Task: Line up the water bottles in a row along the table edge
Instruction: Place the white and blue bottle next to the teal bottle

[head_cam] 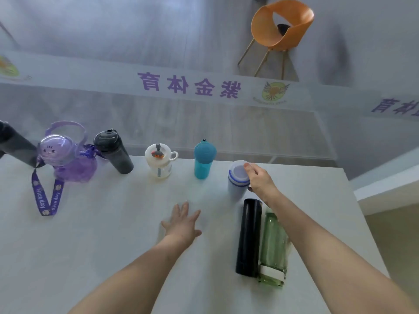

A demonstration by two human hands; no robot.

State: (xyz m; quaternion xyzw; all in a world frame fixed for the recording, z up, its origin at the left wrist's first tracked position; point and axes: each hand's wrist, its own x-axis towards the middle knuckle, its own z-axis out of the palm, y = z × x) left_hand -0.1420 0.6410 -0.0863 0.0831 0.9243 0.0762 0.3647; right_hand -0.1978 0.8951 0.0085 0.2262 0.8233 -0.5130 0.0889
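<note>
Several bottles stand along the far table edge: a dark one at far left, a purple one with a lanyard, a black one, a small white one and a teal one. My right hand grips a white bottle with blue rings, standing upright to the right of the teal one. A tall black bottle and a green glass bottle stand nearer me, partly under my right forearm. My left hand lies flat on the table, fingers spread.
The white table ends at a right edge close to the green bottle. The purple lanyard trails toward me on the left. Beyond the far edge is a glass wall with purple lettering, and an orange chair behind it.
</note>
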